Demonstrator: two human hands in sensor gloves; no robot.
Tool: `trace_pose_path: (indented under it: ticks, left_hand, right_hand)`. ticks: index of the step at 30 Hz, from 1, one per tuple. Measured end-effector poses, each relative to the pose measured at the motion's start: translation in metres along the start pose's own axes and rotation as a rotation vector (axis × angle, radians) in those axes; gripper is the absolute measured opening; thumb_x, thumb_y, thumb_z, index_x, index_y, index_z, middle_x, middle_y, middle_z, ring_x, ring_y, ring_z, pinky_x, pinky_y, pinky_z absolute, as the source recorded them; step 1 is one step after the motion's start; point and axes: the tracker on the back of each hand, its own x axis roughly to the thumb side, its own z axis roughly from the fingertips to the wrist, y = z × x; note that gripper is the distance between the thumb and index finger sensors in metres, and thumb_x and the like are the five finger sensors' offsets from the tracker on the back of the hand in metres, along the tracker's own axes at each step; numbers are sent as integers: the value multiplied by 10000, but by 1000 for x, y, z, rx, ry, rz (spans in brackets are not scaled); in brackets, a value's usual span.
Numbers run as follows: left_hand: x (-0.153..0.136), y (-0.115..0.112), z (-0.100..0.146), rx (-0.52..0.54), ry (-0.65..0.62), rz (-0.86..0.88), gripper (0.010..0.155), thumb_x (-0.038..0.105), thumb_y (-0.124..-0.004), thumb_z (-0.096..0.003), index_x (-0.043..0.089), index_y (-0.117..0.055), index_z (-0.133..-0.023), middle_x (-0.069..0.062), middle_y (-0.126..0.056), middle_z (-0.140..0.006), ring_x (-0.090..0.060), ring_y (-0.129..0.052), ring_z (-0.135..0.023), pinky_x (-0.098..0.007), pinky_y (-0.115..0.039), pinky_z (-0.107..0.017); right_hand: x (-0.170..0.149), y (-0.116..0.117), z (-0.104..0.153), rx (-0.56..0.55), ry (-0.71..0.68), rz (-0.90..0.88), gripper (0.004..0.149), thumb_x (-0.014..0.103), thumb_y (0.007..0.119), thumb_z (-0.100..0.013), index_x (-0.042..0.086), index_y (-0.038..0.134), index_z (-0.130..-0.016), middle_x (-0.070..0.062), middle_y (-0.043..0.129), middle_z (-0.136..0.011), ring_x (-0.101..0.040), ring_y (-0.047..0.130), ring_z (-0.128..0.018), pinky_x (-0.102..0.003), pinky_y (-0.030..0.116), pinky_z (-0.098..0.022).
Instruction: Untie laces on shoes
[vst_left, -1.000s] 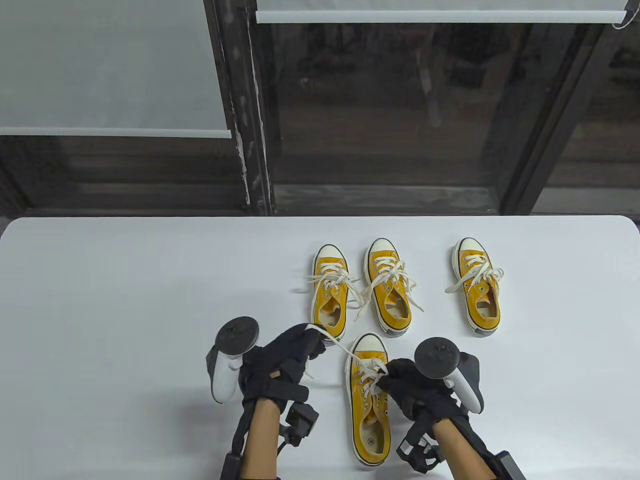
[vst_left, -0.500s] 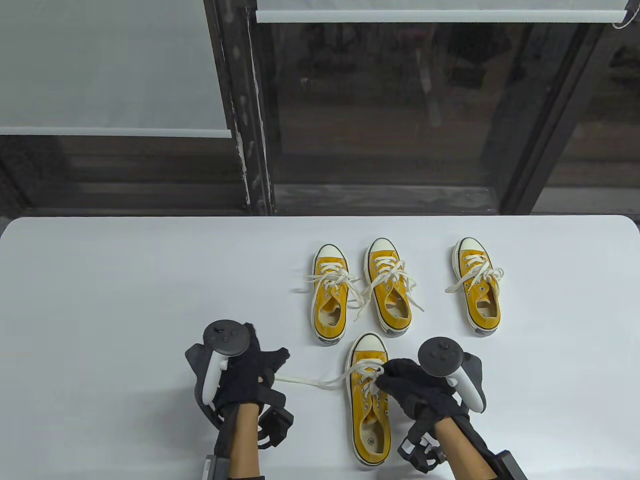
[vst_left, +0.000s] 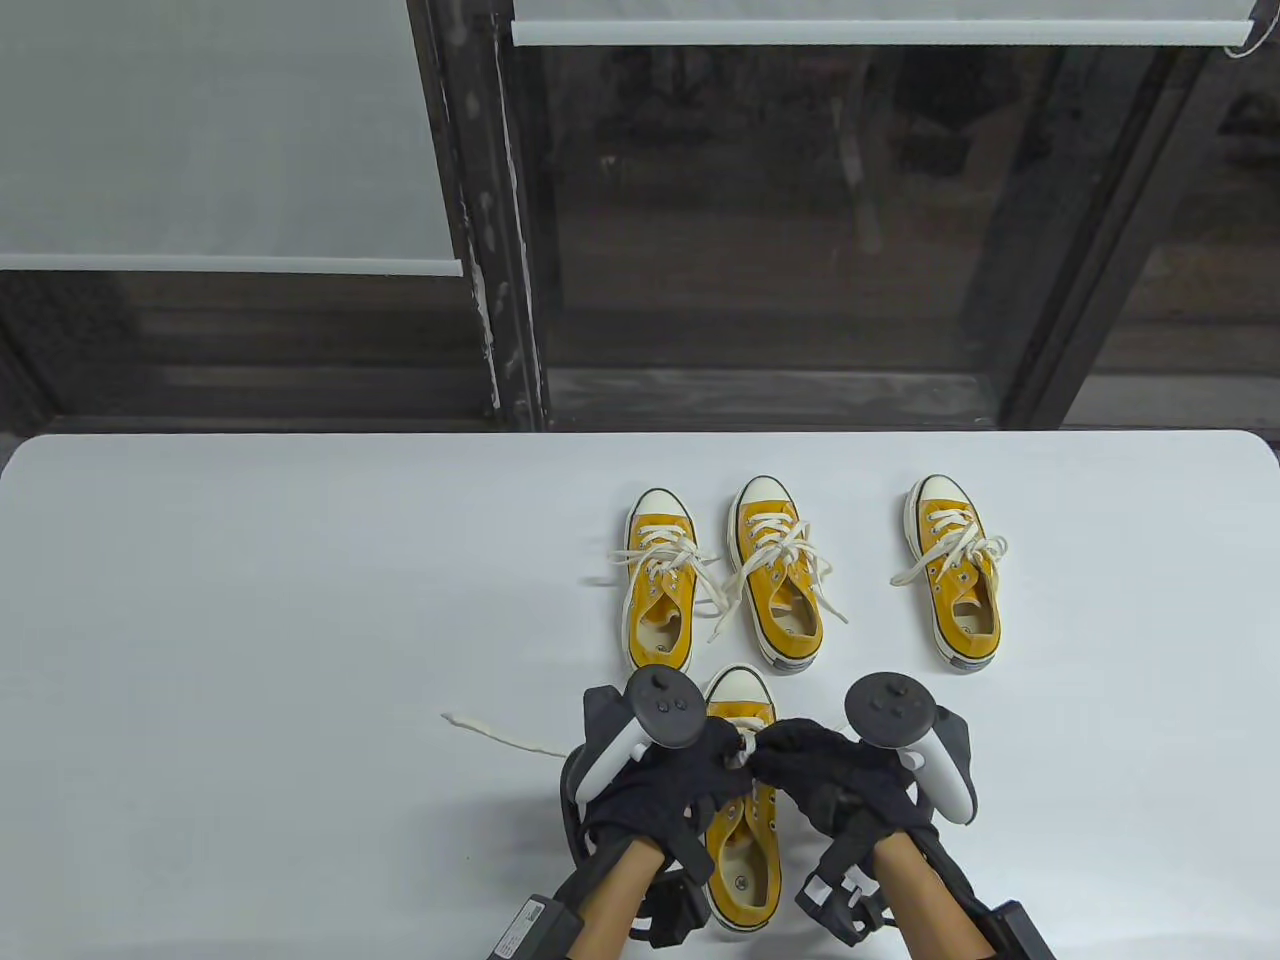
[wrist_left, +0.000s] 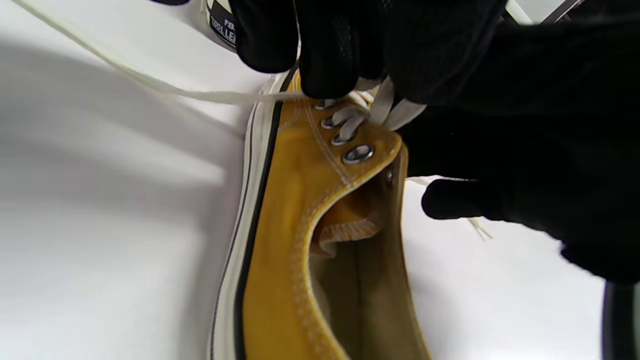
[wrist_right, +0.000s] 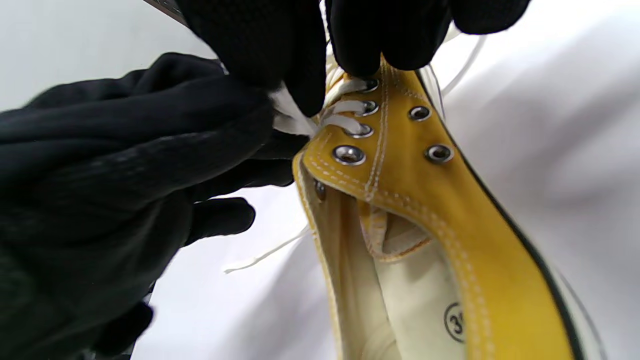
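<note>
A yellow low-top shoe (vst_left: 745, 870) lies toe away from me at the table's front, with white laces. My left hand (vst_left: 735, 760) and right hand (vst_left: 765, 765) meet over its lacing, fingertips nearly touching. In the left wrist view my left fingers (wrist_left: 325, 75) pinch the lace (wrist_left: 395, 107) just above the top eyelets of the shoe (wrist_left: 295, 260). In the right wrist view my right fingers (wrist_right: 300, 75) press on the same white lace (wrist_right: 290, 120) beside the eyelets of the shoe (wrist_right: 450, 200). One freed lace end (vst_left: 500, 737) trails left across the table.
Three more yellow shoes stand in a row farther back: one at the left (vst_left: 660, 600), one at the middle (vst_left: 778, 590), one at the right (vst_left: 958, 590), each with laces splayed to the sides. The white table (vst_left: 250, 600) ends at a dark window frame behind.
My left hand drew a lace end out to the left, let it drop on the table, then came back right to the shoe's lacing. My right hand stayed on the shoe.
</note>
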Motion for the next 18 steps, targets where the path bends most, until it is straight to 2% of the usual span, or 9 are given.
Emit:
trace_pose_path:
  ticks: [3,6,10,12,14,15,16,18]
  left_hand:
    - [0,-1,0,41,16,-23,445,445,-779,-584,305,-700,-999,94,-838,-979,-180,-672,-1101,-653,-368,-840]
    - [-4,-1,-2,20,22,-3,409,444,-760,-598,330,-712,-987,104,-841,-977,-173,-663,-1103,-648,-360,-845]
    - [-25,-1,-8,-38,47,160,389,435,-744,-604,335,-724,-979,101,-839,-977,-186,-683,-1082,-648,-392,-831]
    - [-30,-2,-10,-68,46,234,389,417,-761,-602,311,-744,-976,72,-849,-971,-215,-688,-1074,-658,-394,-819]
    - [-30,-1,-9,-49,54,210,391,420,-768,-601,307,-751,-975,70,-857,-968,-219,-698,-1067,-656,-404,-815]
    - [-27,-1,-9,-38,52,176,392,424,-770,-597,312,-754,-972,74,-862,-966,-213,-703,-1067,-654,-412,-814]
    - [-26,-1,-8,-35,47,165,392,426,-775,-595,315,-757,-970,77,-866,-965,-213,-706,-1066,-652,-415,-814]
    - [-22,0,-6,-26,36,158,394,426,-787,-591,308,-766,-967,72,-878,-957,-216,-717,-1059,-652,-421,-811]
  right_hand:
    - [0,-1,-1,3,-3,-3,351,358,711,-623,193,829,-910,-109,567,-1115,-396,586,-1030,-601,514,-723]
    - [-3,-1,-2,17,3,-21,361,353,697,-625,165,815,-909,-112,541,-1120,-396,566,-1039,-604,503,-727]
    - [-10,-9,-3,-72,51,34,364,339,680,-625,143,821,-898,-133,542,-1109,-414,574,-1025,-601,512,-721]
    - [-14,-11,-4,-64,63,16,366,343,679,-629,147,813,-906,-144,538,-1110,-427,567,-1021,-606,506,-719]
    - [-14,-10,-5,-10,72,-21,388,322,677,-640,133,750,-971,-188,515,-1116,-474,530,-1021,-634,478,-712]
    - [-13,-10,-5,29,53,-24,482,305,717,-631,114,637,-1066,-215,476,-1128,-498,499,-1023,-650,461,-710]
    - [-12,-9,-6,57,34,-13,568,293,755,-618,111,547,-1113,-233,430,-1137,-507,463,-1031,-657,445,-713]
    - [-7,-7,-5,95,-19,23,654,321,780,-610,163,453,-1154,-229,355,-1157,-505,399,-1047,-667,411,-720]
